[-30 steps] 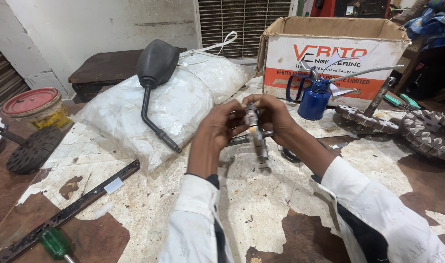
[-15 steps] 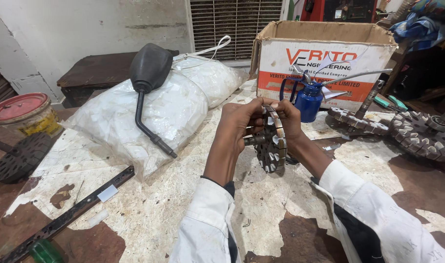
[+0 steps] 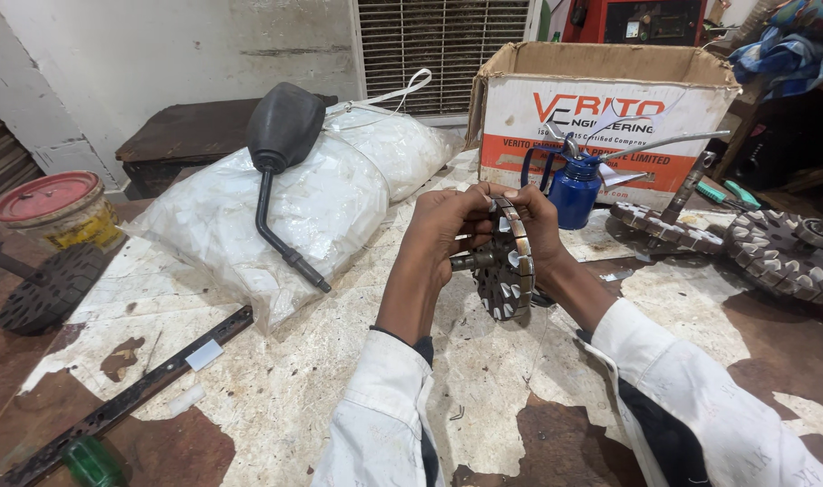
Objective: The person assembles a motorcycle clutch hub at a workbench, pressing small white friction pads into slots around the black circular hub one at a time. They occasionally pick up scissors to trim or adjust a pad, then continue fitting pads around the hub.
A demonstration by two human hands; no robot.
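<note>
Left of the toothed metal disc [image 3: 504, 271], a red-lidded tin [image 3: 53, 204], a black mirror [image 3: 281, 135] lying on a white plastic bag [image 3: 312, 203], and a perforated black bar [image 3: 123, 401]. Centre: left hand [image 3: 443, 221] and right hand [image 3: 530, 221], fingers curled closed on the disc's upper rim, holding it edge-on above the table [image 3: 276, 379]. Behind the disc, a blue oil can [image 3: 574, 185] and cardboard box [image 3: 610, 117]; right of it, similar discs [image 3: 777, 252].

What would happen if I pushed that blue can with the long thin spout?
The blue metal oil can stands upright on a small base, so it would probably tip rather than slide. Its long spout sticks far out sideways, likely catching things. It looks rigid, possibly oily and slippery.
</note>
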